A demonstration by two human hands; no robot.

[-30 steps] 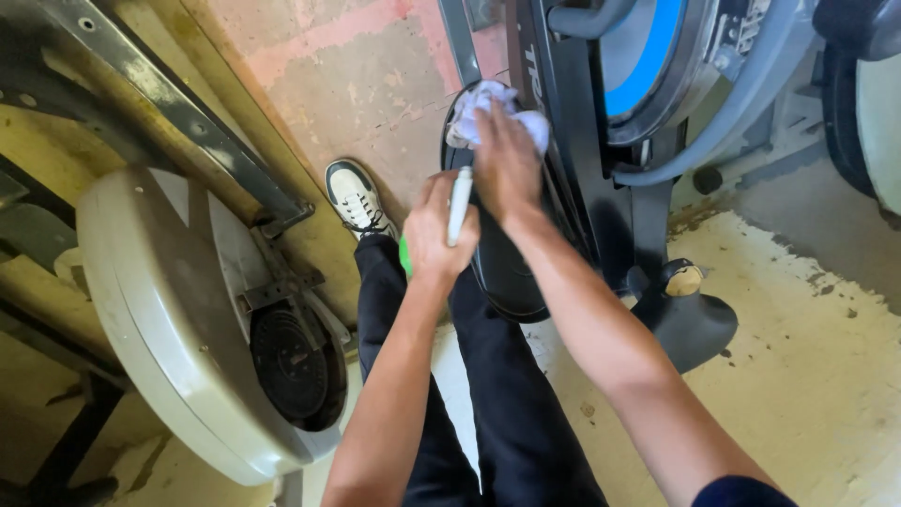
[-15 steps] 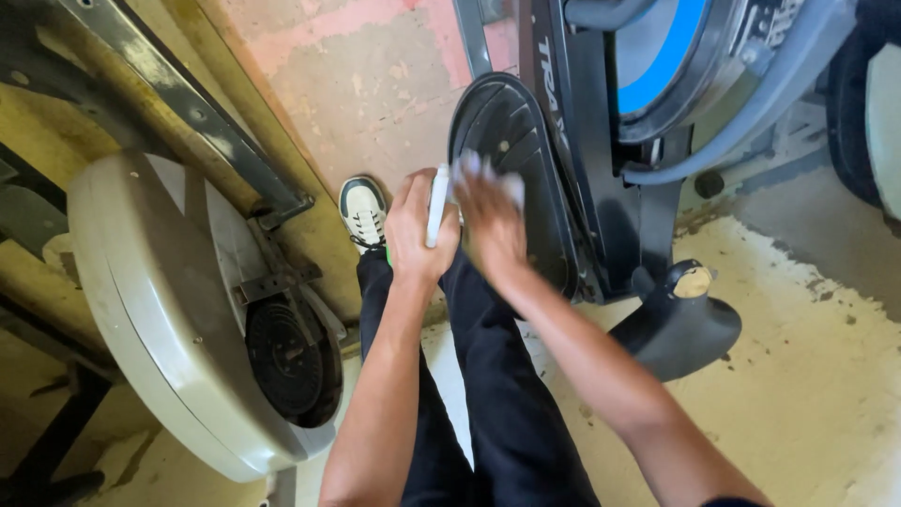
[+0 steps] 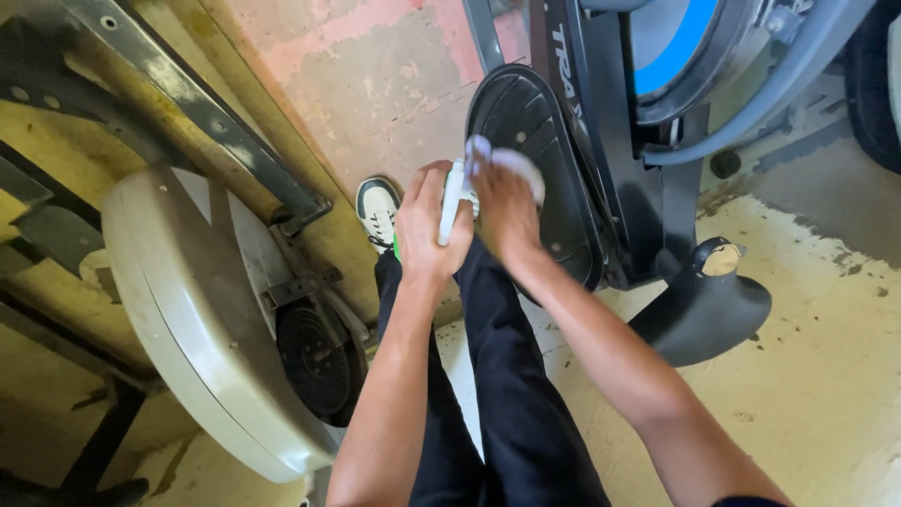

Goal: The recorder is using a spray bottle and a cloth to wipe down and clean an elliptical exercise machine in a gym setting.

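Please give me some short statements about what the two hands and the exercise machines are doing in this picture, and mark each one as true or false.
1. The right hand presses a pale cloth against the black foot pedal of the exercise machine. True.
2. The left hand is empty. False: it is closed around a slim white object, held nearly upright.
3. The pedal is bright red. False: it is black, with ribs across its surface.
4. A white shoe shows on the floor to the left of the hands. True.
5. A beige flywheel housing stands at the left of the picture. True.
6. The person wears white trousers. False: the trousers are dark.
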